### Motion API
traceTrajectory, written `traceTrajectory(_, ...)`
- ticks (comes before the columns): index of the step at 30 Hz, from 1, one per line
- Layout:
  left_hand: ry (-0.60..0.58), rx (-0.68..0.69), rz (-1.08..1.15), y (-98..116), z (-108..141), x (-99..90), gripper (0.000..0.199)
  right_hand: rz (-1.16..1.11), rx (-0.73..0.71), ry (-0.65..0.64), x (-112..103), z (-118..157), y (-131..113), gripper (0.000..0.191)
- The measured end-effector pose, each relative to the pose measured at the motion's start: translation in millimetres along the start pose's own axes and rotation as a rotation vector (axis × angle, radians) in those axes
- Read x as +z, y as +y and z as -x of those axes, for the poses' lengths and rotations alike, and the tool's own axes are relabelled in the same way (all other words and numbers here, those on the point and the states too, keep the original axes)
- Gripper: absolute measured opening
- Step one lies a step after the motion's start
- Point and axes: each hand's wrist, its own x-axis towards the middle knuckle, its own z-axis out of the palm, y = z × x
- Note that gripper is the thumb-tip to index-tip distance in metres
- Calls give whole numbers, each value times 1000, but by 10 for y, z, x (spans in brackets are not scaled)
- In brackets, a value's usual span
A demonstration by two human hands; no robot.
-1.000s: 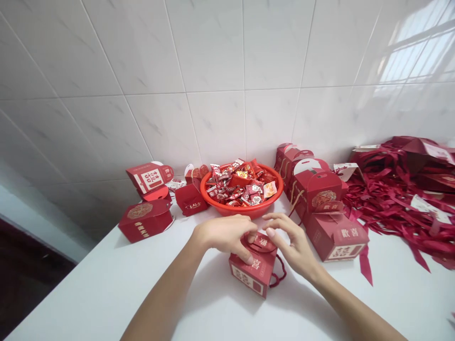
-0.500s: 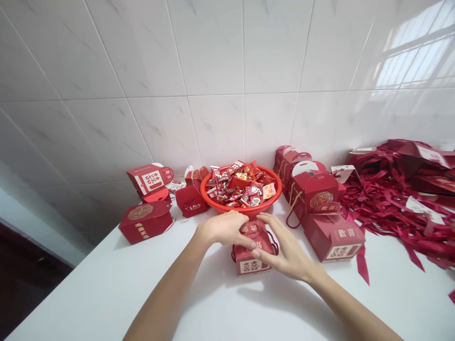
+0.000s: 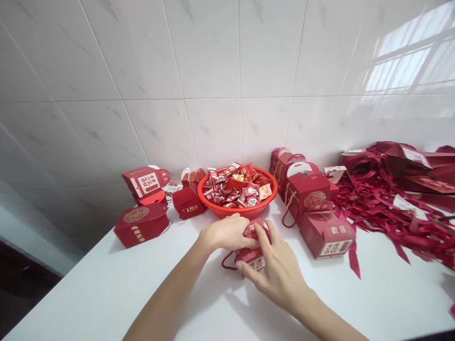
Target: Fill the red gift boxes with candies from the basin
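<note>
A small red gift box (image 3: 253, 255) with a white label and dark red cord handles sits in front of me on the table, partly covered by both hands. My left hand (image 3: 227, 233) curls over its left and back side, with the thumb across the top; its fingertips are partly hidden. Across the box's right side lies my right hand (image 3: 275, 260), thumb at the front face and fingers over the top. A loop of cord sticks out at the box's left. Just behind stands a red bowl (image 3: 241, 211) of wrapped candies (image 3: 234, 187).
Several red boxes (image 3: 142, 225) stand at the left, and a row of more boxes (image 3: 322, 232) runs along the right. Farther right spreads a heap of dark red ribbons and flat boxes (image 3: 384, 203). A tiled wall (image 3: 213, 128) rises behind the white table (image 3: 88, 293).
My right hand has shifted left and over the box, its thumb now at the front face. The box has turned slightly, and its left cord loop hangs further out. The view has shifted a little.
</note>
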Motion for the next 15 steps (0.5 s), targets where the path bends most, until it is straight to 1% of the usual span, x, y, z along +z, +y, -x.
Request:
traceTrajectory(2,10,47,-31,63,39,3,32,-10,39,-19,-18,39,-45,71)
traceTrajectory(4,-5,104,-45,122,90,-17,26,-51,54,-15,-54,83,-62,66)
traceTrajectory(7,-93,214,-16,187,183,-78,29,-131,57,26,-177,217,-29,64)
traceTrajectory(9,-176,320,49,218,262,-127,34,-194,51,41,-334,394,69,66)
traceTrajectory(10,-228,378,107,231,306,-151,36,-229,45,39,-440,514,154,65)
traceTrajectory(12,-320,483,244,253,398,-197,43,-262,41,22,-702,807,404,66)
traceTrajectory(14,-359,551,341,263,485,-240,48,-267,78,28,-1006,1121,733,67)
traceTrajectory(15,-350,564,357,261,522,-261,48,-286,112,59,-1161,1260,905,67)
